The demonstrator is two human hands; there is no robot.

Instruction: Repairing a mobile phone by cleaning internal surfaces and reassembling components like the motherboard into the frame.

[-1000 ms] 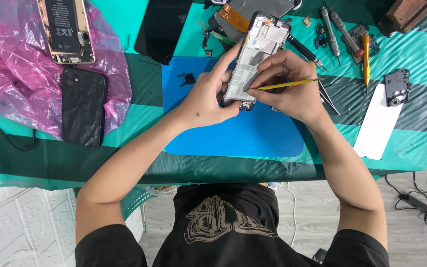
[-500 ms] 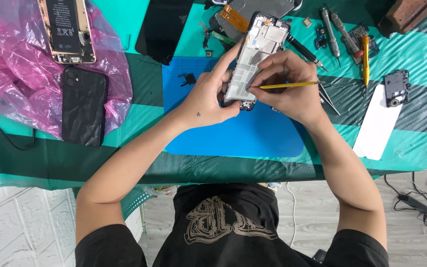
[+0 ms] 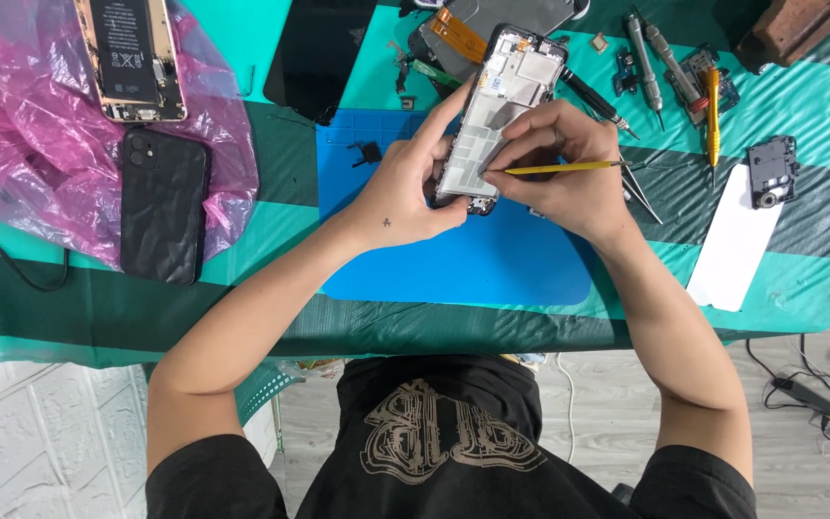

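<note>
Left hand: the left hand point(image 3: 405, 187) grips the opened phone frame point(image 3: 501, 106) along its left edge, fingers curled round it, thumb at the lower end; fingertips partly hidden behind the frame.
Right hand: the right hand point(image 3: 559, 168) pinches a thin yellow tool point(image 3: 559, 168) between thumb and fingers, the tip touching the lower part of the frame's inside – what the tip meets is too small to make out.
Phone frame: held tilted above the top edge of the blue work mat point(image 3: 463, 259), back open, silver shields and a pale inner plate showing; its bottom end is covered by both hands.
Mat and table: the mat lies on a green striped table cover point(image 3: 242, 317); a small black part point(image 3: 369, 152) sits on the mat's upper left.
Left side: a pink plastic bag point(image 3: 12, 144) carries a black phone point(image 3: 163, 204) lying back up and, above it, a second opened phone point(image 3: 130, 58) with its battery showing, its top cut off by the picture edge.
Right side: a white strip point(image 3: 737, 245), a small black camera bracket point(image 3: 770, 171), a yellow-handled screwdriver point(image 3: 712, 111) and 2 grey drivers – other bits there are too small to tell.
Top edge: a dark screen panel point(image 3: 319, 53) is cut off.
</note>
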